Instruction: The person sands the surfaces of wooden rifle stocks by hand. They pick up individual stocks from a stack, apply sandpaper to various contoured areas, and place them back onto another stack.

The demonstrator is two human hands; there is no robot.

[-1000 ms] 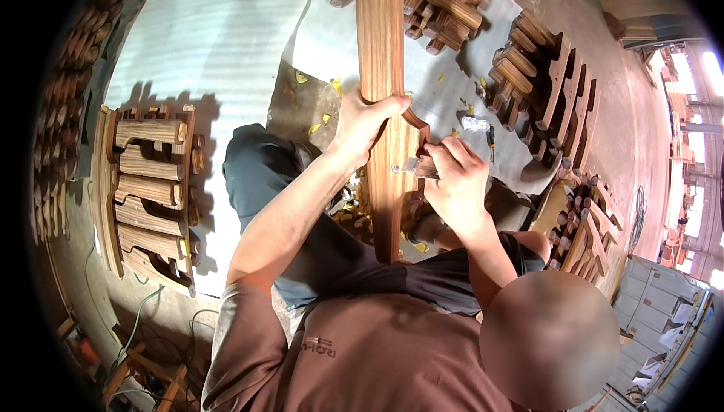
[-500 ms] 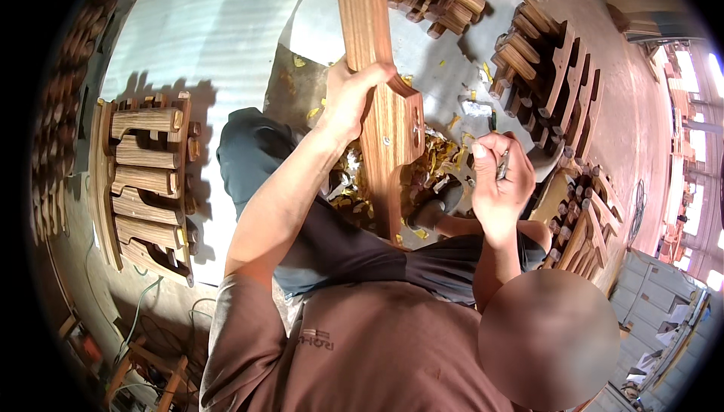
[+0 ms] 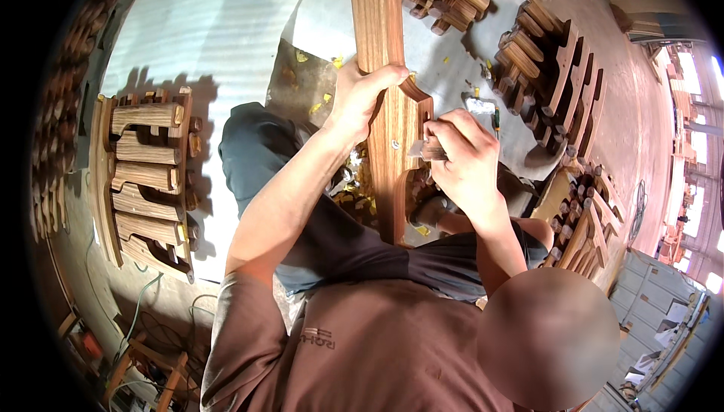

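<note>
Left hand [image 3: 360,99] grips long shaped wooden plank [image 3: 385,50] firmly; right hand [image 3: 464,159] pinches small tool [image 3: 426,149] against its edge.

Stacked wooden slats [image 3: 147,178] lie at the floor's left; more wooden parts [image 3: 554,72] are piled upper right.

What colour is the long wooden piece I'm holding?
The wooden piece is warm reddish-brown with darker grain streaks, seen best in the head view.

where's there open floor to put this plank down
Free: the pale sheet between the left wood stack and the plank. Crowded: the right side, with wood piles and shavings under the hands.
</note>
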